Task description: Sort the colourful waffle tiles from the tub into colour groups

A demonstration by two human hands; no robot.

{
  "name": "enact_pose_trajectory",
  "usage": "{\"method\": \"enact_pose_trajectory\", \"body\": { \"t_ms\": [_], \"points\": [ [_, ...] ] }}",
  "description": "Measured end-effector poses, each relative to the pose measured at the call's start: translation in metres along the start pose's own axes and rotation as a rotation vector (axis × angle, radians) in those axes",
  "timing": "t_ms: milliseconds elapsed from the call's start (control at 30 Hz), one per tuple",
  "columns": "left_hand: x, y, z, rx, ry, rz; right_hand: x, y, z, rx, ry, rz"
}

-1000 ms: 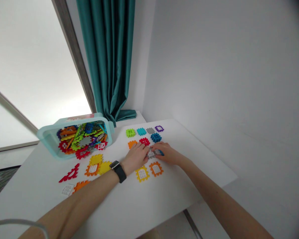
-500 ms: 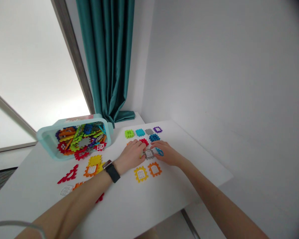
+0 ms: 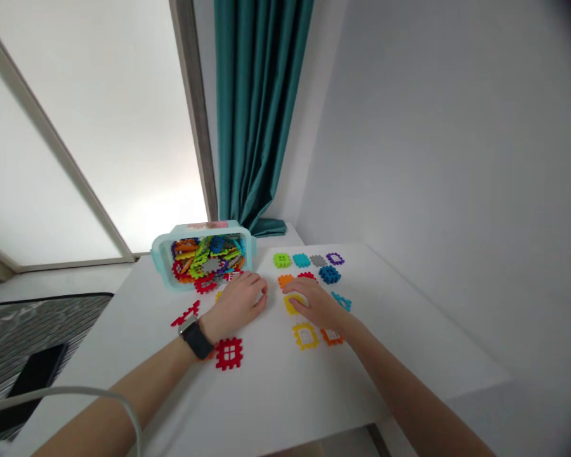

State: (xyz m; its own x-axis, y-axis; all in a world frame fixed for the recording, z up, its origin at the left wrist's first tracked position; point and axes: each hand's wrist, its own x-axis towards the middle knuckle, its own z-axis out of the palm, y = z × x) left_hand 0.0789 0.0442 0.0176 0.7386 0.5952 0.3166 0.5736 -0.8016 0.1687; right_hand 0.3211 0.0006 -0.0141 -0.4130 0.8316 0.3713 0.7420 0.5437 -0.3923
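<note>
My left hand (image 3: pixel 240 301), with a black watch on its wrist, rests on the white table (image 3: pixel 276 393) with the fingers curled in; what they hold, if anything, is hidden. It lies just in front of a tipped pale-blue box (image 3: pixel 164 257) full of coloured toothed tiles. My right hand (image 3: pixel 314 304) lies flat, fingers stretched over a yellow tile (image 3: pixel 290 305). Around it are an orange tile (image 3: pixel 285 280), a red tile (image 3: pixel 307 275), a blue tile (image 3: pixel 329 274) and a cyan frame piece (image 3: pixel 342 301).
A far row holds green (image 3: pixel 282 259), cyan (image 3: pixel 301 259), grey (image 3: pixel 318 260) and purple (image 3: pixel 335 258) tiles. Yellow (image 3: pixel 305 334) and orange (image 3: pixel 332 336) window tiles lie nearer, a red window tile (image 3: pixel 229 353) by my left wrist. A phone (image 3: pixel 26 381) lies left; wall right.
My left hand has drawn back left toward the box, away from the grey tile both hands were on. My right hand now covers a yellow tile. The view has swung left.
</note>
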Motion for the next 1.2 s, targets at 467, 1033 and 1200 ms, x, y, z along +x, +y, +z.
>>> {"method": "enact_pose_trajectory", "body": {
  "t_ms": [467, 1033, 1200],
  "points": [
    [-0.087, -0.062, -0.026, -0.139, -0.023, -0.107, 0.058, -0.075, 0.057, 0.080, -0.108, -0.079],
    [-0.124, -0.105, -0.024, -0.099, 0.063, -0.249, 0.043, -0.107, 0.093, 0.151, -0.027, -0.039],
    [-0.131, -0.105, -0.019, 0.062, -0.052, -0.325, 0.041, -0.122, 0.094, 0.140, -0.105, -0.089]
  ]
}}
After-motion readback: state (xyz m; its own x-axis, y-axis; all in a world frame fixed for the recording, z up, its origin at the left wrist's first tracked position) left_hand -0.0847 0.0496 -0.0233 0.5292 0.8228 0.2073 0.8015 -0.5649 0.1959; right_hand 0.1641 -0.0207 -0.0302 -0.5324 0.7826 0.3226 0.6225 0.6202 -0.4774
